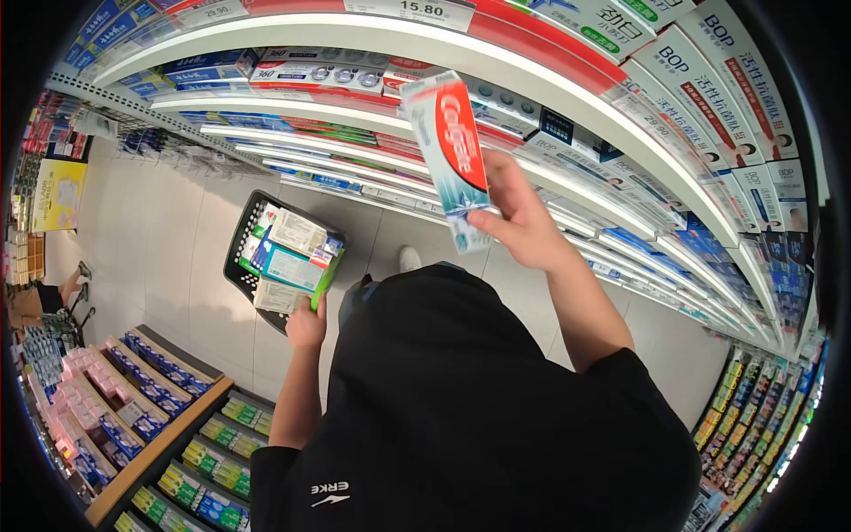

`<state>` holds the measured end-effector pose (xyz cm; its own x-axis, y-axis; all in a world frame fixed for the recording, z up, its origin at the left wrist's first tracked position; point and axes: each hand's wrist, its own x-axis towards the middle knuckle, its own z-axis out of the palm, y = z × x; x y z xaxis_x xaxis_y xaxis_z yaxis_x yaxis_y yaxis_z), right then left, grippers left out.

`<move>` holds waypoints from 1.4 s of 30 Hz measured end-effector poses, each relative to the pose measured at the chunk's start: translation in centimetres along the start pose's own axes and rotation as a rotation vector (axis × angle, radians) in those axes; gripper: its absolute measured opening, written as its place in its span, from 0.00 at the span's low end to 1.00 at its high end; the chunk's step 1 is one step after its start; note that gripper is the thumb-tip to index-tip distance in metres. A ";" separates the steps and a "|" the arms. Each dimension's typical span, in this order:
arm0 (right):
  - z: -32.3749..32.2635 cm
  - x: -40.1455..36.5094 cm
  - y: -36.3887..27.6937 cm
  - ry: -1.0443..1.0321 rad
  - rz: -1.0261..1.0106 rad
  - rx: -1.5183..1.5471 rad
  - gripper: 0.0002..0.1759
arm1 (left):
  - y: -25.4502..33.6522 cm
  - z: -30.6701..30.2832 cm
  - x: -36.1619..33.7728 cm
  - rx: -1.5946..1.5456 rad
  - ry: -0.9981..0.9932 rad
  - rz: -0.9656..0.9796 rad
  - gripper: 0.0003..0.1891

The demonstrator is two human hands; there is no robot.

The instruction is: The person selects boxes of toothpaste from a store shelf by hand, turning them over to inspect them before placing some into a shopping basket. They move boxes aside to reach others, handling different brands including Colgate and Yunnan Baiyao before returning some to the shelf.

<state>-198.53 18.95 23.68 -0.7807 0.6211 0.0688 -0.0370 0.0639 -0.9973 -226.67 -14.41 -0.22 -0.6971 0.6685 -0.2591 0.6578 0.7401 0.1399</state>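
Observation:
A red, white and teal Colgate toothpaste box (450,160) is held up in front of the shelves by my right hand (523,217), thumb on its front face and the other fingers behind it. My left hand (307,324) is wrapped round the green handle (326,282) of a dark shopping basket (238,257), which hangs low at my left side. Several packages lie inside the basket, among them a teal and white pack (291,269) and a pale pack (297,232) with small print.
Curved-looking shelves (496,44) packed with toothpaste boxes run across the front and right, with price tags (421,11) on their edges. A low display (191,426) of boxed goods stands behind on the left. Further left, a person's legs (66,293) show beside a cart on the tiled floor (177,266).

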 end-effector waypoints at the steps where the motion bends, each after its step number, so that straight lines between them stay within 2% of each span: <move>1: -0.5 -0.1 -0.6 0.062 -0.116 -0.270 0.40 | 0.0 -0.1 0.0 0.003 0.002 0.002 0.31; 3: -1.4 0.1 -2.9 0.175 -0.348 -0.810 0.39 | -0.2 -0.2 -0.2 0.012 0.003 -0.002 0.31; 4: -1.6 0.4 -3.6 0.238 -0.423 -0.993 0.34 | 0.0 -0.2 -0.3 0.015 0.004 -0.008 0.31; 7: -2.7 2.0 -3.0 0.286 -0.622 -1.352 0.31 | 0.3 -0.4 -0.2 -0.005 -0.005 -0.018 0.31; 11: -3.0 4.2 -2.2 0.463 -0.695 -1.492 0.29 | 0.8 -1.3 -0.5 -0.034 -0.081 -0.050 0.32; 14: -3.9 5.2 -1.4 0.527 -0.633 -1.664 0.25 | 1.4 -1.9 -0.8 -0.057 -0.108 -0.091 0.32; 16: -3.4 6.2 -2.1 0.554 -0.622 -1.672 0.22 | 1.3 -1.9 -0.9 -0.087 -0.109 -0.096 0.32; 23: -4.7 7.6 -2.0 0.440 -0.477 -1.703 0.19 | 1.0 -1.5 -0.6 -0.072 -0.113 -0.083 0.32; 29: -3.5 7.6 -2.8 0.367 -0.126 -1.686 0.17 | 0.9 -1.4 -0.8 -0.079 -0.018 -0.057 0.31; 32: -3.8 8.1 -2.1 0.428 -0.241 -1.704 0.17 | 0.7 -0.7 -0.8 -0.067 0.030 -0.051 0.31; 35: -3.2 8.6 -2.2 0.452 -0.166 -1.662 0.18 | 0.5 -0.1 -0.8 -0.074 0.065 -0.043 0.30; 38: -3.5 8.8 -2.4 0.382 -0.140 -1.680 0.24 | 0.3 0.5 -0.9 -0.076 0.110 -0.029 0.30; 41: -2.0 10.4 -4.2 0.319 0.129 -1.670 0.37 | 0.5 0.4 -0.9 -0.080 0.136 -0.020 0.30; 42: -1.9 11.4 -4.5 0.291 0.279 -1.623 0.46 | 0.5 0.4 -0.9 -0.088 0.146 -0.012 0.29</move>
<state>-206.02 27.24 29.04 -0.5111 0.8544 0.0937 0.8595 0.5066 0.0683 -225.60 -14.74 -0.31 -0.7430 0.6584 -0.1203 0.6263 0.7473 0.2221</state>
